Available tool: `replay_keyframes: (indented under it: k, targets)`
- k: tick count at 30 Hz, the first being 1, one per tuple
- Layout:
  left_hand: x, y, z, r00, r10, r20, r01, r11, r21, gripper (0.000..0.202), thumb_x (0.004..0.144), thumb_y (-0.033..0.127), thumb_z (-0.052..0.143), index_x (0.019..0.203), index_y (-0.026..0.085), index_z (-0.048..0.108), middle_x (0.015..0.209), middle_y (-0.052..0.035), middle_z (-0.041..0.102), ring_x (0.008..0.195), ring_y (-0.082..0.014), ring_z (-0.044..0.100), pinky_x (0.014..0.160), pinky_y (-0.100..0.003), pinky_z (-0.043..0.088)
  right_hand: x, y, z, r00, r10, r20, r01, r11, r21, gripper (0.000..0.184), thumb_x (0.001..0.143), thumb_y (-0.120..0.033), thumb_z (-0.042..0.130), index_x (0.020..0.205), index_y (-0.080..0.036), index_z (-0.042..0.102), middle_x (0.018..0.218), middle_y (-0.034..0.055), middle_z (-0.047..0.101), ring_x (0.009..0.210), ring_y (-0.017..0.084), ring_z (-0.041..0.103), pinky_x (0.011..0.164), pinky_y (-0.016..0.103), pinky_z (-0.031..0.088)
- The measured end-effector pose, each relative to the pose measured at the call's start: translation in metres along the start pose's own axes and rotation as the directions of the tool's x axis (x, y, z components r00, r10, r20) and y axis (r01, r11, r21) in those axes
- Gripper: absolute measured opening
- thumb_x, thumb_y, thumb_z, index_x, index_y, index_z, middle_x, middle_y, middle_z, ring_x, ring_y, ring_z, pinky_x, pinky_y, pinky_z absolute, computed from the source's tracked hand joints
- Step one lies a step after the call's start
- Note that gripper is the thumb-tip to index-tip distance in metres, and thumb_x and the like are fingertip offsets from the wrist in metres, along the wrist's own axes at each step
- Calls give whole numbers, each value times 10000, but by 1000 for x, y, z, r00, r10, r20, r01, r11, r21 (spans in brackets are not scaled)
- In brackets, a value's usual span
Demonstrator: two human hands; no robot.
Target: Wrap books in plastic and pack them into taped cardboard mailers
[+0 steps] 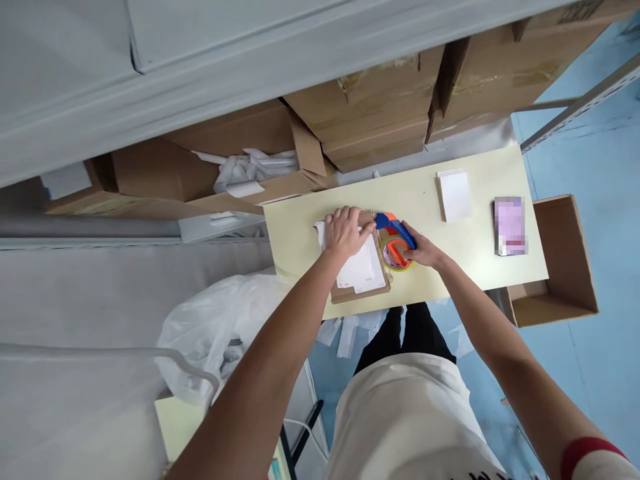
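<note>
A small cardboard box [360, 297] with white papers [361, 267] on top lies on the pale yellow table. My left hand [344, 232] rests on the far part of the box and papers, its fingers stretched out. Gripped in my right hand [423, 251] is a blue and orange tape dispenser [398, 228] carrying a roll of clear tape. Its blue head meets the box's far right edge, close to my left thumb. Whether tape sticks to the box there, I cannot tell.
On the table [485, 280] lie a stack of white cards [454, 195] and a pinkish pack [510, 227]. An open carton [565, 260] stands at the right end. Cardboard boxes [370, 107] line the far side. A plastic bag [200, 327] is at the left.
</note>
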State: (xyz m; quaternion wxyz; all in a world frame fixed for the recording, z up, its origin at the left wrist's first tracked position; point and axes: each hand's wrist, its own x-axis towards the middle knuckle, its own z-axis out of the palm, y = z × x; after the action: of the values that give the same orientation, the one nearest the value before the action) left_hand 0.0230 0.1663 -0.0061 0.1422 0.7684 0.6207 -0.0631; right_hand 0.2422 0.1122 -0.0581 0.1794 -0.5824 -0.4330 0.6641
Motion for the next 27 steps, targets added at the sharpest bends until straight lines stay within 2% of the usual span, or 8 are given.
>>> replay_keyframes:
  k: [6,12,17,19,21,23,25,27]
  targets:
    - [-1,0,5,1000,-15,-9,15,999,-37,503,903,563,380,1132,147,548,1193,-197,604,1176,-374,489,956,-464,316,-37,18,4,996,22,92,-41,976,215,968,589,-93,678,1473,-311,348,1277,45,608,1121,269,570,1010,465,436]
    - [-2,-1,9,1000,-21,-21,20,999,-48,522,900,576,379,1136,140,541,1209,-198,599,1195,-378,482,976,-474,312,-92,56,18,992,66,106,-80,987,137,984,614,-97,672,1492,-334,296,1234,38,634,1052,259,601,913,427,494]
    - [-1,2,10,999,-34,-35,31,996,-88,522,897,572,386,1131,134,548,1211,-206,596,1213,-389,467,990,-494,307,-141,94,53,980,125,154,-149,977,154,1022,602,-64,614,1511,-333,232,1145,26,673,950,225,633,862,401,507]
    - [0,2,11,996,-56,-64,49,994,-102,507,894,564,394,1123,141,555,1202,-202,604,1210,-385,471,992,-499,317,-150,103,70,982,122,142,-151,965,214,1013,604,-70,603,1511,-329,232,1161,30,666,961,221,631,872,393,503]
    - [1,-1,11,985,-134,-112,118,984,-133,490,892,552,401,1108,145,566,1188,-209,610,1192,-388,486,983,-514,337,-146,104,81,991,100,92,-122,952,281,1013,602,-79,598,1511,-332,230,1209,30,645,1006,222,620,913,389,488]
    - [-1,-8,12,943,-291,-159,259,946,-195,486,892,543,396,1105,145,575,1187,-229,608,1172,-398,498,964,-546,357,-132,96,83,998,69,15,-70,940,335,1005,597,-90,598,1506,-330,244,1279,28,608,1084,225,591,970,385,460]
    - [-6,-16,13,856,-493,-154,444,855,-269,510,893,537,383,1143,132,567,1217,-260,586,1175,-416,493,938,-586,374,-109,80,73,997,53,-51,-31,929,369,978,588,-106,609,1489,-315,291,1323,30,578,1142,232,561,996,382,444]
    - [-15,-22,13,781,-614,-115,560,770,-307,589,873,560,402,1242,116,518,1292,-288,532,1213,-433,461,911,-612,391,-81,58,53,995,57,-85,-17,913,409,951,559,-117,625,1456,-293,362,1315,39,584,1136,245,562,960,377,469]
